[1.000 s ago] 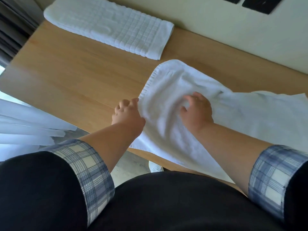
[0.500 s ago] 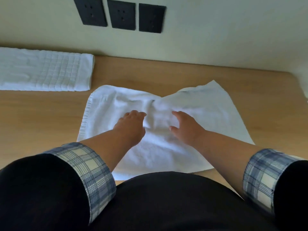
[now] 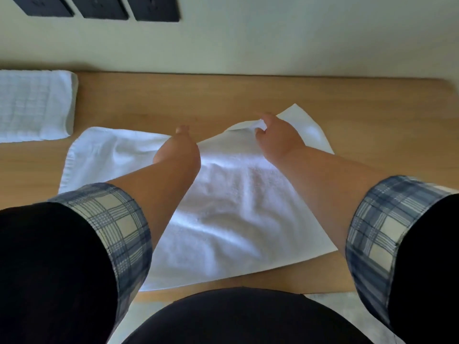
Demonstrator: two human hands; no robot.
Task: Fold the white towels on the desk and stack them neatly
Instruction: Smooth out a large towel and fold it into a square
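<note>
A white terry towel [image 3: 236, 209] lies spread and rumpled across the middle of the wooden desk [image 3: 347, 100]. My right hand [image 3: 278, 137] pinches a raised fold of its far edge near the far right corner. My left hand [image 3: 180, 147] reaches over the towel's far edge at the middle; its fingers point away from me and are mostly hidden behind the hand, so its hold is unclear. A second white towel [image 3: 32, 105], waffle-textured and folded, lies flat at the far left of the desk.
The wall [image 3: 273, 40] runs right behind the desk and carries three black socket plates [image 3: 104, 6] at the upper left. The desk's near edge is just beyond my body. Bare wood shows right of the spread towel.
Both hands have moved from the middle of the towel out to its far edge. My right hand has taken hold of the edge and lifted it. The view has tilted down and closer.
</note>
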